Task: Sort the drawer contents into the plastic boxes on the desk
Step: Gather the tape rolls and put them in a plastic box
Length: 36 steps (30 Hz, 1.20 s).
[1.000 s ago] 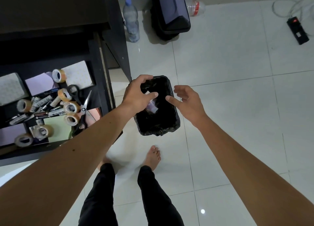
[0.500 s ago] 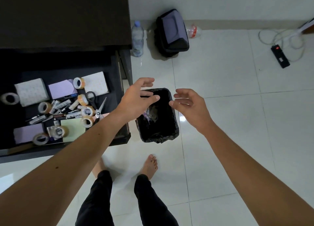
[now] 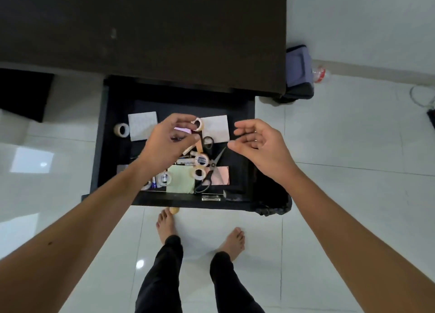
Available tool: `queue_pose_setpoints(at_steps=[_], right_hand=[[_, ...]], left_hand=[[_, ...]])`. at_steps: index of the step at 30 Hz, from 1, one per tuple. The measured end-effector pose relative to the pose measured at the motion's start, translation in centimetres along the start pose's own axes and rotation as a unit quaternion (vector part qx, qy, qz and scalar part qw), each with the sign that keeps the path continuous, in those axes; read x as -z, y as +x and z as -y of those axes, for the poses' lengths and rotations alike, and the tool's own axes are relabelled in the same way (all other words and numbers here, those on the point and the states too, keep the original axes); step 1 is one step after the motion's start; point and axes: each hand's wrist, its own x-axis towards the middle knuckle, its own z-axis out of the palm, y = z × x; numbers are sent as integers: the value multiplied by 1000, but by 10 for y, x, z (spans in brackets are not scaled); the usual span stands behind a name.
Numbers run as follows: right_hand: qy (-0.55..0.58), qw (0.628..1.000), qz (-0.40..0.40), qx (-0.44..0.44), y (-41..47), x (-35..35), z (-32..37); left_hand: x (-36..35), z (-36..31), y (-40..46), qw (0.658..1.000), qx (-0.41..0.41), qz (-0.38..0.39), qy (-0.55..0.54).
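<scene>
- Head view: both hands have left the black bin (image 3: 274, 203), now at the drawer's right corner, and hover over the open drawer (image 3: 101, 148).
- Left hand (image 3: 168, 145): fingers loosely curled, holding nothing, above the tape rolls (image 3: 201, 159) and scissors (image 3: 208, 162).
- Right hand (image 3: 261, 145): relaxed, empty.
- Judgement: next pick is starting; most contents remain in the drawer.
- Plastic boxes: one edge perhaps visible at top of desk (image 3: 141, 30).

Drawer (image 3: 103, 148) before desk (image 3: 141, 30); inside: scissors (image 3: 209, 164), tape rolls (image 3: 122, 130), pads (image 3: 142, 125); bin (image 3: 275, 209) right of drawer.
</scene>
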Motion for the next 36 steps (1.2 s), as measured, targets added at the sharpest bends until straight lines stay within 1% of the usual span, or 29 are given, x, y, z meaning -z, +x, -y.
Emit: queue_pose_setpoints(at_steps=[8,11,14,18,22,26,32,34,36], right_hand=[[-31,999,36,-16,37,-64,2],[-56,998,26,-25,49,-76,-8],[-96,995,-3,-18,59,-85,-21],[-132,990,-50,-3,73,-92,-37],[-171,982,-78,10,86,-102,-38],[-217,973,-75,26,94,-111,-38],[-241,967,-69,36,98,-110,-36],[-243,967,-72,28,96,-108,-35],[-214,973,-80,9,93,-106,-33]], left_hand=[[59,49,7,999,27,9,13],[71,65,12,999,34,28,10],[78,77,17,998,36,38,21],[79,85,23,997,23,52,51],[75,89,29,997,15,55,43],[73,94,34,998,16,48,35],[70,95,36,998,4,45,39],[63,90,36,998,-4,56,41],[52,83,38,996,-14,74,45]])
